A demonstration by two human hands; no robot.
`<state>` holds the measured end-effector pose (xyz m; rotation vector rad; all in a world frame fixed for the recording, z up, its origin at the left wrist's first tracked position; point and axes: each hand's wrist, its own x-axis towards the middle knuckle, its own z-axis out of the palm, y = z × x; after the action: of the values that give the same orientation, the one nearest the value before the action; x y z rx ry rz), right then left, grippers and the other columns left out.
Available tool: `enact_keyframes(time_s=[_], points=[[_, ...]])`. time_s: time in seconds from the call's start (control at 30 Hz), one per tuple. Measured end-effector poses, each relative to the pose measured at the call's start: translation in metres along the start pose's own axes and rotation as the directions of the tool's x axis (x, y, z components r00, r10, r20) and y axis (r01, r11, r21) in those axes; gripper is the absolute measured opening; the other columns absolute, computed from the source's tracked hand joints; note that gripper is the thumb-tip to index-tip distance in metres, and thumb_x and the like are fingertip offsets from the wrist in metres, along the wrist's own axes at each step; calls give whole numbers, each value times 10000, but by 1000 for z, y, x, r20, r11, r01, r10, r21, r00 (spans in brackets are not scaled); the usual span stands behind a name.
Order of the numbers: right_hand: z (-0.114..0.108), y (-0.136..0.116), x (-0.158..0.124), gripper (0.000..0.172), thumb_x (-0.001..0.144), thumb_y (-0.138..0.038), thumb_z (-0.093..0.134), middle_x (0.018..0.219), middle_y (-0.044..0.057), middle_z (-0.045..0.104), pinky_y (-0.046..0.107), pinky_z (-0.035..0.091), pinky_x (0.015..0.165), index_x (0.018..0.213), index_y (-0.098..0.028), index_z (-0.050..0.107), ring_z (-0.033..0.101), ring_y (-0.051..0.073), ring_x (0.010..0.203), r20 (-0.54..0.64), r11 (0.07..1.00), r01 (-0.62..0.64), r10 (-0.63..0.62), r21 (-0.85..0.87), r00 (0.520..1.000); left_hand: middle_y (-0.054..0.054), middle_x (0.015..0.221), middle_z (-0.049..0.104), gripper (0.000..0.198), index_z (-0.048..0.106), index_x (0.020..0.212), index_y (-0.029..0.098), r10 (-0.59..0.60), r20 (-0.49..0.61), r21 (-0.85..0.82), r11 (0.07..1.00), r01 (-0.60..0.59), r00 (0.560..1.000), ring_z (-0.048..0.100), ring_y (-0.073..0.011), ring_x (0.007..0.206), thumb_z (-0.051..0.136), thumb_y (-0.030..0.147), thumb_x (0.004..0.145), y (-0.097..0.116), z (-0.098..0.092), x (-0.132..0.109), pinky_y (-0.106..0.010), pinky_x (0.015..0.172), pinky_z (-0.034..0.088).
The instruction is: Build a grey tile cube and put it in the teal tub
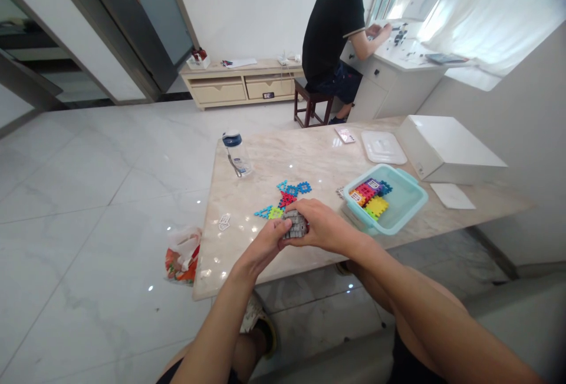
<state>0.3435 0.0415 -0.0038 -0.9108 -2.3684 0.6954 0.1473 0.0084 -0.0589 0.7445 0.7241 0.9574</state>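
Observation:
A grey block-like piece (296,225) is held between my two hands above the marble table. My left hand (270,239) grips its left side, thumb on top. Around its right and upper side, my right hand (321,226) curls its fingers; a bit of red shows beside them. Just beyond the hands lie loose plastic pieces: a red one (287,199), a lime green one (275,212), a light blue triangle (264,212) and blue ones (304,187). To the right, a teal tub (409,201) holds several coloured pieces.
The marble table (260,154) bears a water bottle (237,157), white window-shaped piece (224,222), white lid (384,148), pink card-like item (345,135) and white box (455,145). Beyond it, a person (333,24) sits on a stool at a white desk. A bag (183,256) lies on the floor.

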Motion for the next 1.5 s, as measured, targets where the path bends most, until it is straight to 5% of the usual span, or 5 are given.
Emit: enact_keyframes(time_s=[0.77, 1.0, 1.13, 1.3, 1.5], points=[[-7, 3, 3, 593, 912, -350, 903, 1379, 130, 763, 432, 523, 1118, 1430, -202, 656, 711, 305, 1288, 71, 999, 2, -6, 49, 997, -89, 869, 809, 499, 822, 989, 143, 45, -50, -21, 999, -46, 998, 772, -231, 788, 993, 540, 740, 7, 6, 2, -298, 744, 638], [-24, 3, 9, 440, 929, -321, 870, 1284, 91, 794, 366, 533, 1058, 1322, -209, 705, 730, 271, 1218, 132, 1000, 19, -18, -6, 991, -106, 1117, 835, 609, 810, 1067, 179, 35, -140, -42, 998, -41, 990, 792, -267, 992, 1040, 568, 658, 1, 9, 8, -332, 876, 669], [-56, 35, -7, 500, 908, -367, 891, 1309, 88, 770, 393, 528, 1085, 1351, -239, 697, 710, 276, 1226, 12, 979, -146, 149, -140, 989, -193, 1310, 790, 724, 793, 1188, 147, -63, -168, -10, 998, 62, 984, 764, -332, 1204, 907, 726, 769, 6, 14, 11, -386, 913, 670], [-106, 101, -49, 489, 913, -378, 865, 1276, 121, 770, 401, 521, 1034, 1336, -198, 698, 692, 304, 1208, -190, 792, -468, 429, -392, 883, -163, 1233, 811, 393, 797, 1114, 130, -129, -332, -26, 992, 127, 935, 795, -215, 1031, 697, 505, 1049, 18, 16, 13, -280, 780, 661], [-151, 146, -97, 441, 900, -471, 855, 1199, 141, 796, 332, 499, 848, 1201, -177, 725, 723, 295, 1086, -245, 395, -735, 766, -550, 595, -91, 1002, 814, 232, 798, 1020, 127, -155, -392, -106, 987, 123, 907, 747, -135, 780, 596, 234, 1065, 26, 17, 15, -221, 660, 625]])
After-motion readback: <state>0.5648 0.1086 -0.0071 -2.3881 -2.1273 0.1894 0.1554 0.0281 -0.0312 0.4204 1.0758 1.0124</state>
